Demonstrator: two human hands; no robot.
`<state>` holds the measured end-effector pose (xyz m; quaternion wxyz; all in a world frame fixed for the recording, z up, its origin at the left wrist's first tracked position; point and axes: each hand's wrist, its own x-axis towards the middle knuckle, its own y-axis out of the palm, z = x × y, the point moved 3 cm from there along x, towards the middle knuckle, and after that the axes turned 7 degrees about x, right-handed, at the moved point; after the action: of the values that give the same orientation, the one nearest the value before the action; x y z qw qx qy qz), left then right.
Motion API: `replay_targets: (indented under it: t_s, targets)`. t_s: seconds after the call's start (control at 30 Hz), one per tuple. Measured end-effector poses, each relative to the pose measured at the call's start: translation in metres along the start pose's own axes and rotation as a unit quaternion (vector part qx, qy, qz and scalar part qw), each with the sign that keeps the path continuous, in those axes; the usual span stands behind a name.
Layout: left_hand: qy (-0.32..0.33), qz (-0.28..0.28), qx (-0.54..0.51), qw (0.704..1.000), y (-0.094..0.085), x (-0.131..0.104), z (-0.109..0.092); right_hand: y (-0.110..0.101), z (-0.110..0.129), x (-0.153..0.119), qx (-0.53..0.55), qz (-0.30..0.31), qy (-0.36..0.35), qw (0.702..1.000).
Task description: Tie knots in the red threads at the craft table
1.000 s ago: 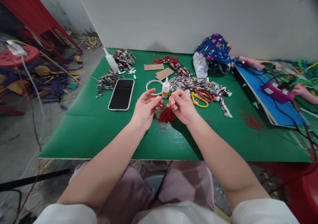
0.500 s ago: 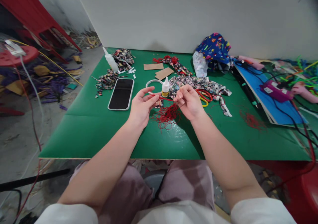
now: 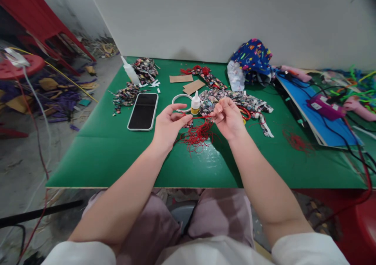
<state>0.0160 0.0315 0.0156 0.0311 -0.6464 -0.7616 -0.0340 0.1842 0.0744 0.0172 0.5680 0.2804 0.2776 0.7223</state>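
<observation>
A thin red cord stretches between my two hands, above the green table. My left hand pinches its left end between thumb and fingers. At the other end, the fingertips of my right hand are closed on the cord. Just below lies a loose pile of red threads. A small white bottle with a yellow label stands behind the cord, beside a white ring. Patterned fabric strips lie behind my right hand, with red-handled scissors partly hidden by it.
A phone lies left of my left hand. Farther back are a white glue bottle, brown card pieces and a blue patterned cloth. At right, a blue folder bears cables and a purple device.
My right hand has moved slightly right, drawing the red cord longer between the hands. My left thumb reaches a little farther right, and the white ring shows more fully.
</observation>
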Motion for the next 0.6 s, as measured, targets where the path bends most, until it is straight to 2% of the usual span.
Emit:
replay_targets:
  t_s: [0.17,0.33,0.47,0.6]
  targets:
    - [0.066,0.011,0.166,0.984,-0.0004,-0.0032,-0.0021,-0.0002,0.002,-0.0002,-0.011,-0.009,-0.004,1.0]
    - [0.057,0.023,0.206,0.977,-0.0004,-0.0032,-0.0024,-0.002,0.0024,-0.0001,-0.025,-0.027,0.003,0.999]
    - [0.05,0.015,0.199,0.979,-0.0015,-0.0017,-0.0029,-0.0019,0.0026,0.0001,-0.021,-0.014,-0.002,1.0]
    - [0.034,0.019,0.238,0.97,-0.0026,-0.0001,-0.0024,-0.002,0.003,0.0002,-0.015,-0.013,0.0,1.0]
